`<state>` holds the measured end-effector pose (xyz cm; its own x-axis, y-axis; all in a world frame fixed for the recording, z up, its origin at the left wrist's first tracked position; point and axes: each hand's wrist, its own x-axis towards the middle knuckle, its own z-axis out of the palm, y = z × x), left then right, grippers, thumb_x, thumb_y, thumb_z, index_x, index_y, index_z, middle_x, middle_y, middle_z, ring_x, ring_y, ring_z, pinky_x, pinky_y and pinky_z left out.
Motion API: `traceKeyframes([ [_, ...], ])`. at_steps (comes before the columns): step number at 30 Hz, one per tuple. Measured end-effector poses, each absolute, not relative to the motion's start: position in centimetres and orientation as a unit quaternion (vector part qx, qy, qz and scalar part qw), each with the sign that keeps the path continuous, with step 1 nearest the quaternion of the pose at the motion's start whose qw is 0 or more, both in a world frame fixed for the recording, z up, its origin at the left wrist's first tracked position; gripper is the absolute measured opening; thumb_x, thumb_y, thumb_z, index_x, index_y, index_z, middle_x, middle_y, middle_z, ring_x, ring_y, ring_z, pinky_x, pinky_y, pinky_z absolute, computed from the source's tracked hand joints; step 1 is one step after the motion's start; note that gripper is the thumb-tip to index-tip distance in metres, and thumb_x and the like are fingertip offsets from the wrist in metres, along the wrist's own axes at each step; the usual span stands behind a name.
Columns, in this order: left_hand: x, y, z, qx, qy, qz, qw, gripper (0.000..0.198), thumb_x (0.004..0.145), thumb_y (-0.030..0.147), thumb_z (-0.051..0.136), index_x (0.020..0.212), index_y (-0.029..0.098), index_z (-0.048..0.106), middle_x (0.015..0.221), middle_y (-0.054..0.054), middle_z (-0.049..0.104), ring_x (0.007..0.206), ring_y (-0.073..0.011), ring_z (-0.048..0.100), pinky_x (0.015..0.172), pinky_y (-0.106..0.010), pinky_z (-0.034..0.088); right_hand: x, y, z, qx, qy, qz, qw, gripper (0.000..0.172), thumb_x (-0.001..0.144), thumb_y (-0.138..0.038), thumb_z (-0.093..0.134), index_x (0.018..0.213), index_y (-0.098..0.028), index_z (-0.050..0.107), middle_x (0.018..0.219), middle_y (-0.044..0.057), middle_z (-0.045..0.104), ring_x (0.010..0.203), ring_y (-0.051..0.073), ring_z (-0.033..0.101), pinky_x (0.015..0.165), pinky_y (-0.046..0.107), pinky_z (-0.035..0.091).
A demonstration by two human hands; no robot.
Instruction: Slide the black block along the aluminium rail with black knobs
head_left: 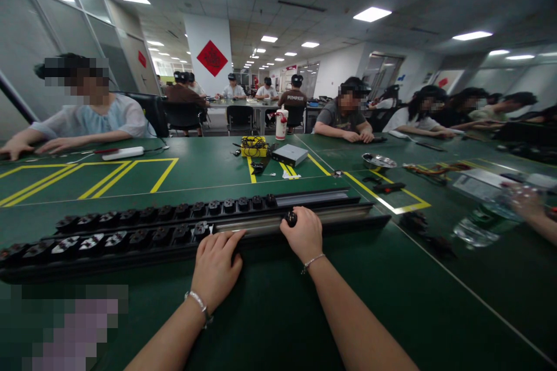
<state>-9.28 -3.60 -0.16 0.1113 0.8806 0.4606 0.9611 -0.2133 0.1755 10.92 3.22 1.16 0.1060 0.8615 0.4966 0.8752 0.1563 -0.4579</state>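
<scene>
Two long black rails (343,221) lie side by side on the green table, with rows of black socket modules (162,236) filling their left parts. My left hand (220,264) rests on the front rail beside the last module of its row, fingers stretched out and thumb apart. Farther right, my right hand (308,233) is closed around a small black socket module (290,219) at the bare metal channel of the same rail. The underside of that module is hidden by my fingers and the rail, so I cannot tell whether it touches the channel.
Beyond the rails are a yellow box with cables (255,146), a grey metal case (289,155) and a white cup (282,123). A metal bowl (379,160) stands right of them. At right, another person's hand (528,203) is at a clear plastic bottle (483,223). Several people sit around.
</scene>
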Motion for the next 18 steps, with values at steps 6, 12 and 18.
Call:
traceKeyframes([
  [6, -9.29, -3.57, -0.22, -0.74, -0.622, -0.244, 0.082, 0.045, 0.077, 0.019, 0.045, 0.12, 0.028, 0.052, 0.108, -0.003, 0.062, 0.104, -0.0209, 0.051, 0.098, -0.043, 0.032, 10.94, 3.17, 0.96, -0.648, -0.669, -0.019, 0.363, 0.02, 0.071, -0.03, 0.053, 0.085, -0.018, 0.06, 0.091, 0.008, 0.063, 0.099, 0.022, 0.052, 0.087, 0.032, 0.035],
  [12, -9.23, -3.62, -0.15, -0.74, -0.621, -0.245, 0.08, 0.045, 0.076, 0.018, 0.045, 0.12, 0.028, 0.053, 0.109, -0.003, 0.062, 0.105, -0.0213, 0.051, 0.099, -0.043, 0.031, 11.01, 3.24, 0.74, -0.648, -0.672, -0.027, 0.358, 0.025, 0.072, -0.031, 0.053, 0.091, -0.016, 0.061, 0.099, 0.01, 0.063, 0.107, 0.023, 0.05, 0.093, 0.034, 0.033],
  [18, -9.3, -3.58, -0.21, -0.739, -0.621, -0.248, 0.081, 0.045, 0.077, 0.019, 0.045, 0.12, 0.029, 0.052, 0.108, -0.003, 0.062, 0.103, -0.0209, 0.051, 0.099, -0.043, 0.031, 11.13, 3.25, 0.89, -0.645, -0.679, -0.029, 0.351, 0.021, 0.071, -0.031, 0.054, 0.086, -0.018, 0.06, 0.095, 0.008, 0.063, 0.102, 0.022, 0.051, 0.088, 0.033, 0.035],
])
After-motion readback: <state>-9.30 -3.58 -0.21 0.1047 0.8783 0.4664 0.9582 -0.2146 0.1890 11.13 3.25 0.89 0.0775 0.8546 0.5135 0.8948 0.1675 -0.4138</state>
